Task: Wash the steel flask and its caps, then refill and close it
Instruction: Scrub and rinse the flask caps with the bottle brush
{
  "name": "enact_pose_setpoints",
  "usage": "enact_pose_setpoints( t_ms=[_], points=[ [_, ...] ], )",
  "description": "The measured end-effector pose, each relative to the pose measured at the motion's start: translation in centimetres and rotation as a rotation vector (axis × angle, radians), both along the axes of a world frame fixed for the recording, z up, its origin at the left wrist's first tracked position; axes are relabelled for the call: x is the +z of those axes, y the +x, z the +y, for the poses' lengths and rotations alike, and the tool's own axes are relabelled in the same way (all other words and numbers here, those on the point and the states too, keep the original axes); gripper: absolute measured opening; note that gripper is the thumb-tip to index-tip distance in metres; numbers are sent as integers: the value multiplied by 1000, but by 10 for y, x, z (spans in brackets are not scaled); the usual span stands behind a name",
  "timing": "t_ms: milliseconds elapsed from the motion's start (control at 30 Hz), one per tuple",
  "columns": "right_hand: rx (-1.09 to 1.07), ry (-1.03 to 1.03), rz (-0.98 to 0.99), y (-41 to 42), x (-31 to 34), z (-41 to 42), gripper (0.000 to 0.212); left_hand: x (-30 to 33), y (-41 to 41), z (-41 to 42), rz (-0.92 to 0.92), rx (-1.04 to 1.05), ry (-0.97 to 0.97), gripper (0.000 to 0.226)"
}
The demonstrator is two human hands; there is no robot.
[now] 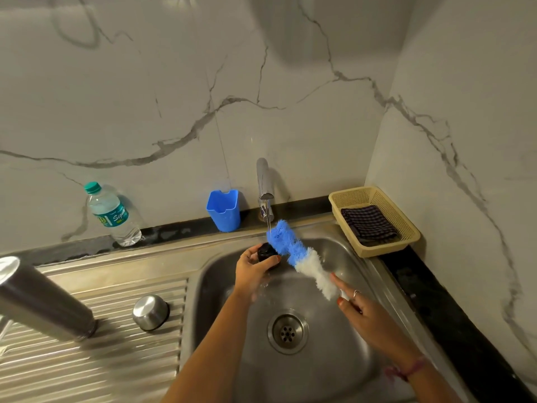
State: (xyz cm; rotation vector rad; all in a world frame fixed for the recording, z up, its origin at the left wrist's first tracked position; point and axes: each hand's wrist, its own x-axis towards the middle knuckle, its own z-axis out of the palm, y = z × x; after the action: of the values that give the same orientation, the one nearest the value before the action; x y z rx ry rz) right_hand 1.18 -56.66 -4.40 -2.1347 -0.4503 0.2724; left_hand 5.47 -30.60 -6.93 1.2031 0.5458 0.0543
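Your right hand (360,308) pinches the bottle brush (299,255) by its handle; your left hand (254,270) curls round the small black cap (266,252) over the sink's (334,382) back edge. Wet and soapy, it could slip toward the drain (287,333). Your steel flask (37,298) stands on the drainboard's left edge, upright, mouth up, with the steel cap (151,312) beside it.

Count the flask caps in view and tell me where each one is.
2. The black inner cap is gripped in the left hand over the sink, beside the brush. The steel outer cap sits on the drainboard. None seem hidden.
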Motion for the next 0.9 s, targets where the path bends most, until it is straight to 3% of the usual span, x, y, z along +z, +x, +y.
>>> enact_pose_setpoints(
  t_ms=[167,333,467,700,900],
  points=[
    [-12,-228,-195,5,8,0,53,3,6,2,19,-33,184,56],
    [-53,-368,-271,10,23,13,50,4,6,-6,1,-137,374,55],
    [33,-403,-290,5,34,9,47,1,8,1,45,-51,379,56],
    [-51,-490,-294,15,49,15,46,-3,9,-1,48,-70,404,64],
    [50,-488,-307,8,57,11,39,-4,12,8,74,-54,395,51]
  ],
)
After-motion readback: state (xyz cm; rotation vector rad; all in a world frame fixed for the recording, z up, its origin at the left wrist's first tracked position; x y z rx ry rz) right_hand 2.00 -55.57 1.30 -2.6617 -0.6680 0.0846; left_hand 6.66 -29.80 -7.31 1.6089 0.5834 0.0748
